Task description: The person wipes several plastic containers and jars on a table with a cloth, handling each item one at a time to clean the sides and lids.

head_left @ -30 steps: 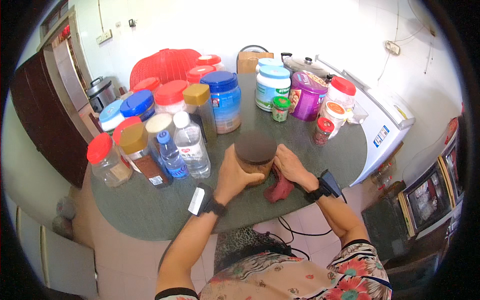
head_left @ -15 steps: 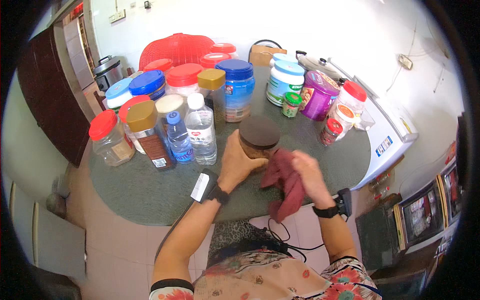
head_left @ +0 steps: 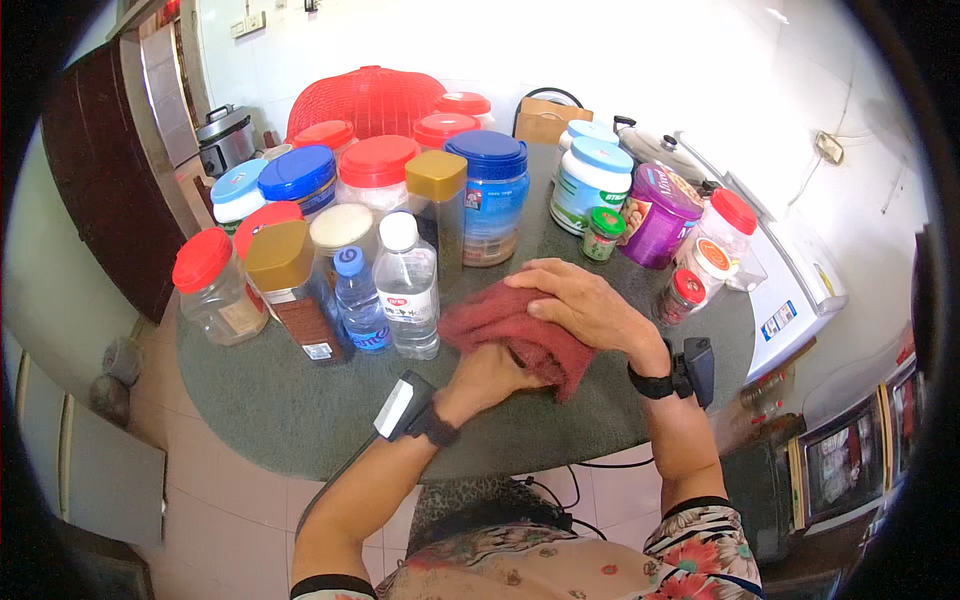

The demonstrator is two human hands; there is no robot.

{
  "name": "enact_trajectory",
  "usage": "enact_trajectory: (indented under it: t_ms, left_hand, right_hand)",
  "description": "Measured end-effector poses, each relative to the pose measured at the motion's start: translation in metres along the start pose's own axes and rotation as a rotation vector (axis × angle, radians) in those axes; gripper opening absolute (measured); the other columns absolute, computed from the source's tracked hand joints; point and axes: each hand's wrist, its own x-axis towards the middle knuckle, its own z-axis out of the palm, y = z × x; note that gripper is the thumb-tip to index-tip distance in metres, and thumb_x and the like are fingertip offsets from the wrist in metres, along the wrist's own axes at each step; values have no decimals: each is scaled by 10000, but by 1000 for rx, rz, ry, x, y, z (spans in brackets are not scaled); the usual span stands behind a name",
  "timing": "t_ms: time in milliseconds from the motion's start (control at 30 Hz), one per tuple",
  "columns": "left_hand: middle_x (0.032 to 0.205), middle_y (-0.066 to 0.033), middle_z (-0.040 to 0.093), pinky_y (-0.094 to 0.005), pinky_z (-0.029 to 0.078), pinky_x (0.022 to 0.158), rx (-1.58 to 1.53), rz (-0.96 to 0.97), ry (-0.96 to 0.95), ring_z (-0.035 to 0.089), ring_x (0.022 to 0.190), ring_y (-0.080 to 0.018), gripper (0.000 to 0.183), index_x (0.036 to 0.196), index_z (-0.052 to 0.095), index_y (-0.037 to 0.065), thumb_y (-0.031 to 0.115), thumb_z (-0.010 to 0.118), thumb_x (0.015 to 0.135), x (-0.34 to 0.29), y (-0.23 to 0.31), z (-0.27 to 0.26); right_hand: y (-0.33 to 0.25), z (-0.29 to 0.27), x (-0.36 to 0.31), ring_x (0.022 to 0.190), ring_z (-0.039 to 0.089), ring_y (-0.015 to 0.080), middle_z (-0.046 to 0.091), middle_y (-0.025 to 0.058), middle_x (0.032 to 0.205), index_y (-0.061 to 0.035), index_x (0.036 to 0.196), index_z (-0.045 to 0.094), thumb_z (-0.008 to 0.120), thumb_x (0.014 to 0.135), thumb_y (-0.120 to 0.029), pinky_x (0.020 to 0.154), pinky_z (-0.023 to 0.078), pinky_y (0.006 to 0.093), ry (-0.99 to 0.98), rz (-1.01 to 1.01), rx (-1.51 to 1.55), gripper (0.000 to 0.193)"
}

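A dark red cloth [head_left: 490, 312] is draped over a jar standing near the front of the round table. Cupped around the jar's side below the cloth is my left hand [head_left: 485, 382], its fingers partly hidden. My right hand [head_left: 590, 305] lies over the top of the cloth, pressing it down with fingers curved across it. The jar's dark brown lid is hidden by the cloth. Just left of my hands stand a clear bottle with a white cap [head_left: 405, 295] and a smaller bottle with a blue cap [head_left: 360, 310].
Several lidded jars crowd the left of the grey-green table [head_left: 270, 410], including a gold-lidded jar [head_left: 295, 300] and a blue-lidded canister [head_left: 490, 205]. On the right are a purple tin [head_left: 660, 220], a small green-lidded jar [head_left: 603, 235] and red-lidded jars. Behind sits a red basket [head_left: 365, 105].
My right hand has brought the cloth up and left onto the jar's top, covering the brown lid. My left hand keeps hold of the jar, slightly lower in view.
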Motion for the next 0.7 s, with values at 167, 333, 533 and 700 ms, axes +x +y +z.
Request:
enact_trajectory:
  t_ms: [167,333,533,700]
  left_hand:
    - [1188,-163,643,-435,459,968,-99,-38,-12,593,1119,-357,748,1233,578,48,330,876,608,3,-2,-3]
    - [1290,-207,556,-453,403,1025,-104,-33,36,505,1224,-374,862,1288,512,22,308,895,571,3,-5,-1]
    - [1334,-238,474,-471,351,1069,-31,-204,-12,435,1257,-416,1049,1389,362,-2,330,904,554,1,-2,-3]
    - [1333,-238,438,-463,335,1091,68,-157,2,407,1270,-412,1132,1429,287,-4,317,914,542,2,7,-8]
  right_hand:
    - [37,0,18,911,644,325,657,187,908,-19,1108,620,562,941,-217,827,497,387,3,178,147,266]
    - [72,16,13,1051,598,153,658,72,1157,10,1193,585,503,998,-237,932,469,312,29,435,957,325]
    - [97,58,-35,1176,545,142,574,62,1305,-19,1347,494,476,1020,-146,1031,438,315,131,408,1172,351]
    - [88,56,-57,1197,530,132,546,60,1339,-19,1371,449,486,1019,-161,1038,433,317,137,341,1059,381]
